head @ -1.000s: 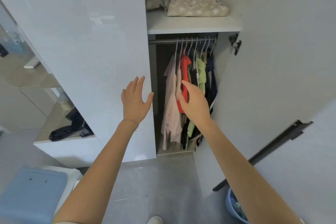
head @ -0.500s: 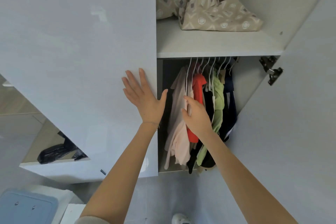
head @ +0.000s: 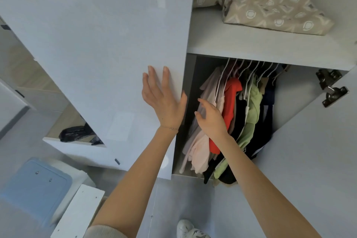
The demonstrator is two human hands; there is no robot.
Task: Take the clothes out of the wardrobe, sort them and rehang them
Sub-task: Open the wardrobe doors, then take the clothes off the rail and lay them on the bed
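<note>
Left grip: your left grip [head: 164,100] is spread flat, palm on the white wardrobe door [head: 96,35], thumb at the door's edge; thin bracelet [head: 171,127] on the wrist.
Right grip: your right grip [head: 211,120] is inside the opening, visible fingers loosely spread, tips against the pale pink top [head: 201,147]; it pinches nothing you can see, and the far fingers are hidden behind the hand.
Clothes: hanging in the lower compartment under the shelf [head: 251,44], on white hangers [head: 249,67], packed close. Left to right: pale pink top, red top [head: 230,98], black garment [head: 239,114], light green top [head: 253,106], navy garment [head: 268,106].
Shelf load: beige patterned bedding [head: 270,9], crumpled, lying on the shelf.
Right door: right door [head: 318,160] stands swung open, metal hinge [head: 332,87] near its top.
Floor: grey; blue-lidded bin [head: 36,181] lower left, white shoe [head: 187,228] at the bottom edge between your arms.
</note>
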